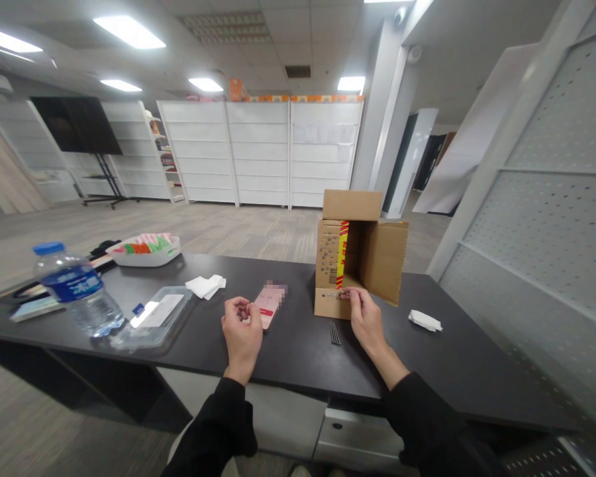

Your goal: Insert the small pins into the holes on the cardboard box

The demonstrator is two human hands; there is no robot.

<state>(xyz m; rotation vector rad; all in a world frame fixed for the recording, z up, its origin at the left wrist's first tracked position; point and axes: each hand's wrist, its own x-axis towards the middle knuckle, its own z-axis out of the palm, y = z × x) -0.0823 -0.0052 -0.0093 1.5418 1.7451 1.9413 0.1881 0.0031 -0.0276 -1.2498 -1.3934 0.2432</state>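
An open cardboard box (330, 303) stands on the dark table, its opening towards me. Small dark holes or studs dot its left flap, beside a yellow and red tape strip (343, 255); a few more mark the lower flap. My right hand (365, 318) is closed in a pinch at the lower flap, with something small and thin at its fingertips. Several slim metal rods or long screws (334, 333) lie side by side before the box. My left hand (242, 331) is curled closed above the table, its contents hidden. A pink phone-shaped card or screen (265, 310) lies beside it.
On the left are a water bottle (82, 291), a clear plastic case (166, 324), crumpled tissue (206, 286) and a white tray (149, 257) of colourful packets. Another folded tissue (425, 320) lies right of the box. A perforated grey panel (541, 199) rises along the right side.
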